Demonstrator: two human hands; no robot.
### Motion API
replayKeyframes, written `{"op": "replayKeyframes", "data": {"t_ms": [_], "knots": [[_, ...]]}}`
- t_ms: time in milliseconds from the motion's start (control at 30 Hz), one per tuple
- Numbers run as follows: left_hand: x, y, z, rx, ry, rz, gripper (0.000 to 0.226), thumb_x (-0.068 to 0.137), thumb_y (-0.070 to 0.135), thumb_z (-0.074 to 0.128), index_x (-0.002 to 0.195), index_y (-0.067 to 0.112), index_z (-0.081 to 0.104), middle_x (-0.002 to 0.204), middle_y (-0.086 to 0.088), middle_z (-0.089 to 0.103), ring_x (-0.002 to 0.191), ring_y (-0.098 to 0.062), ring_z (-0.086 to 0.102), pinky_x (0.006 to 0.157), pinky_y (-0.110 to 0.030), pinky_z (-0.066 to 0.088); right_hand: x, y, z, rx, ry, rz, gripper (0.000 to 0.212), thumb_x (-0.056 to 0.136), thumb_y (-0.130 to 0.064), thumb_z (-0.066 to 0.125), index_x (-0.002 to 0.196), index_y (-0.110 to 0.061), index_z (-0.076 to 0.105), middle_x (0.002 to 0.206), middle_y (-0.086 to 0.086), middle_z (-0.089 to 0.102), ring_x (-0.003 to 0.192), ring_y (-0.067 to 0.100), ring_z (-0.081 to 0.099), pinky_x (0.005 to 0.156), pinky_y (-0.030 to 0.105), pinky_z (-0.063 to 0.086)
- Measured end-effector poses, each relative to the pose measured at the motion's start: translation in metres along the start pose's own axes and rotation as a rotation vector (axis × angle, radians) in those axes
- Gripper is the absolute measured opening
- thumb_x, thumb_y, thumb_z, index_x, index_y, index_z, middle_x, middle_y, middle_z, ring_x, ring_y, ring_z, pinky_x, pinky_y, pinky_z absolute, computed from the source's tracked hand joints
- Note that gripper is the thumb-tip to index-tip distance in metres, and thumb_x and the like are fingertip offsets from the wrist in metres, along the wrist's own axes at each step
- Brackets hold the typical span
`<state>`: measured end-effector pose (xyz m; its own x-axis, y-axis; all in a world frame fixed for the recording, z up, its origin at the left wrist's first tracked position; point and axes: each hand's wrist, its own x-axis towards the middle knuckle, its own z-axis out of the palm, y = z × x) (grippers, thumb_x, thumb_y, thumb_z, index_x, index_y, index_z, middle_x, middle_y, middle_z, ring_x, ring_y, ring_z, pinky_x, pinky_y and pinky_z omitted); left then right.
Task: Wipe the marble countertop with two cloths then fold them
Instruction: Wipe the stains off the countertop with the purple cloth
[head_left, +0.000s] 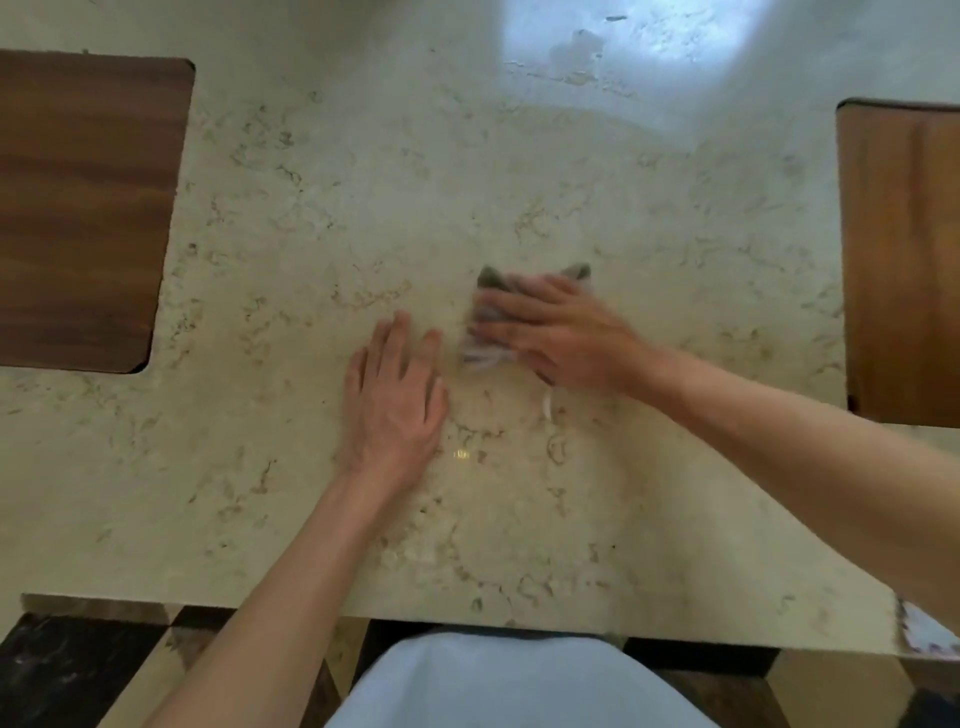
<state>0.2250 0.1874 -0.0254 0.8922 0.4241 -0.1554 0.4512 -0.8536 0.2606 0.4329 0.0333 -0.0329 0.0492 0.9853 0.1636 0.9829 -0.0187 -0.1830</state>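
Note:
A small grey and white cloth (488, 317) lies on the cream marble countertop (363, 208) near its middle. My right hand (561, 332) presses flat on top of it, fingers spread and blurred with motion, covering most of the cloth. A grey corner of the cloth sticks out beyond my fingertips, and a white tag hangs near my palm. My left hand (397, 400) rests flat on the bare marble just left of the cloth, fingers apart, holding nothing. A patterned cloth corner (930, 631) shows at the counter's front right edge, partly under my right forearm.
A dark wooden board (78, 208) lies on the counter at the left. A lighter wooden board (904, 260) lies at the right edge. A bright wet-looking patch (597, 57) reflects light at the far side. The counter's front edge runs just before my body.

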Motion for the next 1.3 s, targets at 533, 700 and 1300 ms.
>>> {"op": "replayKeyframes", "data": {"t_ms": [533, 700, 1300], "knots": [[-0.001, 0.037, 0.012, 0.082, -0.125, 0.094, 0.070, 0.093, 0.057, 0.029, 0.156, 0.026, 0.031, 0.168, -0.007, 0.018, 0.156, -0.033, 0.011, 0.121, -0.055, 0.012, -0.140, -0.088, -0.007, 0.140, -0.174, -0.181, 0.042, 0.107, -0.037, 0.047, 0.149, -0.032, 0.049, 0.162, -0.005, 0.037, 0.153, 0.025, 0.028, 0.118, 0.046, 0.034], [-0.001, 0.037, 0.010, 0.097, -0.165, 0.078, 0.072, 0.093, 0.061, 0.020, 0.158, 0.031, 0.021, 0.170, -0.003, 0.003, 0.156, -0.028, -0.006, 0.123, -0.051, 0.000, -0.104, 0.050, -0.026, -0.062, 0.073, 0.449, 0.041, 0.103, -0.025, 0.050, 0.143, -0.021, 0.053, 0.154, 0.009, 0.049, 0.142, 0.037, 0.045, 0.099, 0.057, 0.049], [-0.006, 0.108, 0.042, 0.158, -0.168, 0.248, 0.078, 0.092, 0.071, 0.018, 0.158, 0.037, -0.006, 0.168, -0.007, -0.019, 0.154, -0.030, -0.019, 0.122, -0.055, -0.010, -0.194, 0.019, -0.038, -0.001, 0.036, 0.736, 0.049, 0.098, -0.037, 0.049, 0.147, -0.031, 0.048, 0.159, 0.004, 0.042, 0.145, 0.038, 0.040, 0.105, 0.060, 0.043]]}}
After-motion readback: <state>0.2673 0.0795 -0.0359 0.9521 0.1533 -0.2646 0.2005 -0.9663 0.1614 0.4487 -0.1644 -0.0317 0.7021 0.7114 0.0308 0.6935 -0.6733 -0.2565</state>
